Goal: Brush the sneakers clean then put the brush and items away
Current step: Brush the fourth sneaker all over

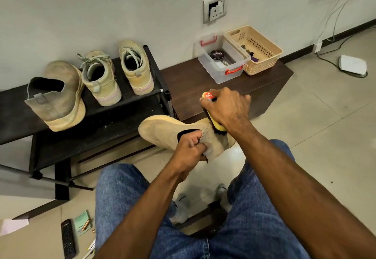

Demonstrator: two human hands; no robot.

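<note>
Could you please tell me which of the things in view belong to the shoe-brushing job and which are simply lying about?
Belonging to the job:
- knit sneaker, held by the left hand
- brush, gripped by the right hand
- three shoes on the rack
- clear box holding a polish tin

Lying about:
- remote control
- notepad
- beige basket
- wall socket

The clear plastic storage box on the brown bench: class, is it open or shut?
Open. The clear plastic box has no lid on; its rim is bare and you look straight down onto the round polish tin inside.
</note>
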